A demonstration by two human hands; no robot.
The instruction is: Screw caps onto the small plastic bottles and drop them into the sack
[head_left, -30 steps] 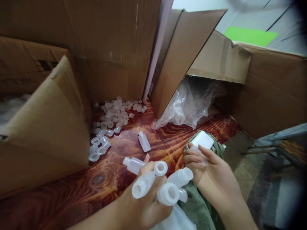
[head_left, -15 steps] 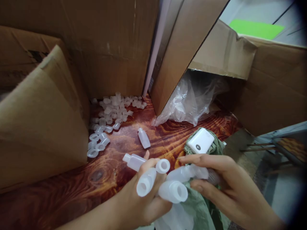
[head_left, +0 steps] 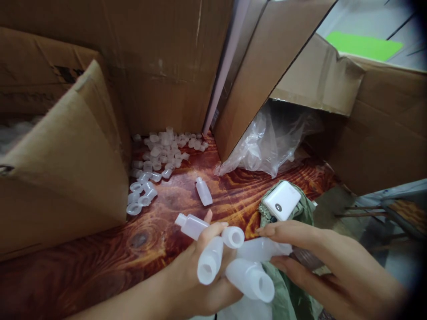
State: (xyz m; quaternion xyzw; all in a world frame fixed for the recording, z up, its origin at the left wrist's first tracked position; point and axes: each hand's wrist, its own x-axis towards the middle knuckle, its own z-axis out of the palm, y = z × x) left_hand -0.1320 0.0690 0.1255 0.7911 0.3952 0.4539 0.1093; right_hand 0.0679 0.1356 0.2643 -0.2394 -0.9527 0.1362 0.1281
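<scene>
Several small translucent plastic bottles are bunched in my left hand [head_left: 213, 262], its fingers wrapped round them. Among them, one bottle [head_left: 211, 262] and another bottle [head_left: 251, 280] point their round open ends at me. A further bottle [head_left: 191, 226] sticks out to the left. My right hand [head_left: 320, 262] has its thumb and fingers on both sides of the narrow end of a bottle [head_left: 260, 250]. A blurred clear piece shows inside the right hand; its kind cannot be made out. A single bottle [head_left: 204, 192] lies on the wood-grain table [head_left: 140, 240].
Small clear plastic caps [head_left: 160, 153] lie heaped beside a cardboard box [head_left: 73, 169] at left. Clear plastic bagging [head_left: 260, 146] spills from a box [head_left: 376, 133] at right. A white power bank [head_left: 283, 200] rests on green cloth [head_left: 302, 213].
The view has shifted slightly, moving the scene right. The clear piece by my right fingers now shows farther from the bottle's narrow end. My left hand keeps its bottles.
</scene>
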